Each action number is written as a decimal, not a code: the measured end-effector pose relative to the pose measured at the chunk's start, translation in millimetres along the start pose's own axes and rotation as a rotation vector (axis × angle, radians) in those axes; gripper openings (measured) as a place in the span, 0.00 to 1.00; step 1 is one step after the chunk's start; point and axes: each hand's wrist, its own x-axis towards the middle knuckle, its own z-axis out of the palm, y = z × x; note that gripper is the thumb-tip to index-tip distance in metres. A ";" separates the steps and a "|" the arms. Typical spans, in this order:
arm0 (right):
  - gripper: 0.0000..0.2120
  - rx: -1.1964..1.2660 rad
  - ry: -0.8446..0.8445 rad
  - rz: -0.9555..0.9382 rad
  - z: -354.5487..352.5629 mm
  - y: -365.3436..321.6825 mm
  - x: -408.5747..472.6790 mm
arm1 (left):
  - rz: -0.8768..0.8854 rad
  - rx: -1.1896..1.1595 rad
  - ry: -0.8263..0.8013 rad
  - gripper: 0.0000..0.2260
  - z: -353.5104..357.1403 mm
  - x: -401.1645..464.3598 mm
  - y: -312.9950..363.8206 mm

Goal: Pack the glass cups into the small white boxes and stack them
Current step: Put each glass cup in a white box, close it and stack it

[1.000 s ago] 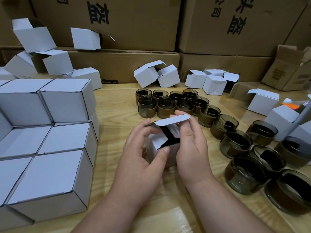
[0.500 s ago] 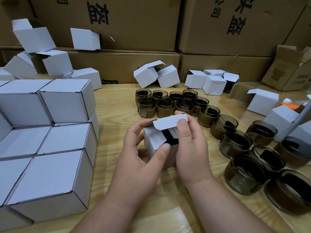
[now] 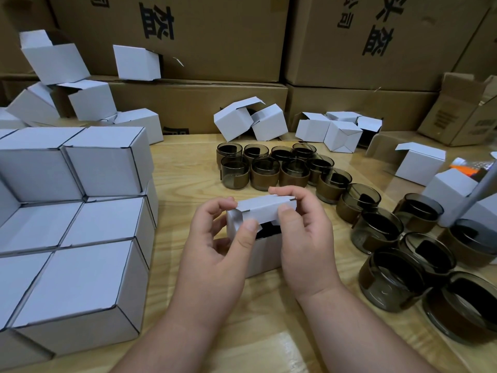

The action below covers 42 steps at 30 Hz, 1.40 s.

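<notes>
White box point(image 3: 262, 254) is sitting mid-frame between your left hand point(image 3: 217, 247) and right hand point(image 3: 304, 238), both pinching its lid flap point(image 3: 265, 210) lying crosswise.

Both hands hold a small white box point(image 3: 262, 247) standing on the wooden table point(image 3: 185, 168) at centre. The left hand point(image 3: 217, 238) and the right hand point(image 3: 301, 230) pinch its top flap point(image 3: 266, 208), which is bent over a dark opening; what lies inside is too dark to tell, possibly a cup. Smoky glass cups point(image 3: 265, 170) run from twelve o'clock round to four. Stacked closed boxes point(image 3: 78, 238) fill nine o'clock. Loose open boxes point(image 3: 248, 122) lie farther back before brown cartons point(image 3: 215, 36).
</notes>
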 end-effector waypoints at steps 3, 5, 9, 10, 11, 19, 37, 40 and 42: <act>0.18 -0.009 0.006 0.011 -0.6 0.6 -0.3 | -0.013 0.035 0.002 0.15 0.2 -0.5 0.7; 0.18 -0.008 0.013 0.022 -0.2 1.0 0.0 | -0.015 0.059 0.008 0.14 1.3 -0.5 1.7; 0.16 -0.001 0.025 0.031 1.1 1.5 0.2 | -0.021 0.063 0.006 0.13 1.3 0.1 -0.3; 0.15 -0.005 0.028 0.028 1.4 1.4 0.2 | -0.027 0.069 0.006 0.13 1.3 0.0 -0.6; 0.15 -0.012 0.031 0.026 1.4 1.3 0.0 | -0.035 0.074 0.008 0.13 1.0 -0.4 -0.8; 0.18 -0.064 0.081 0.053 4.4 -1.0 0.2 | -0.082 0.145 -0.037 0.21 1.0 -3.8 2.6; 0.21 -0.017 -0.063 0.157 4.3 -4.3 -2.8 | -0.042 0.154 -0.022 0.17 -0.4 -3.9 2.7; 0.16 -0.031 -0.062 0.180 3.2 -3.0 -1.4 | -0.061 0.152 -0.025 0.15 -0.2 -3.8 3.0; 0.13 -0.032 -0.061 0.192 2.8 -2.1 -0.9 | -0.061 0.153 -0.029 0.15 0.1 -4.1 3.1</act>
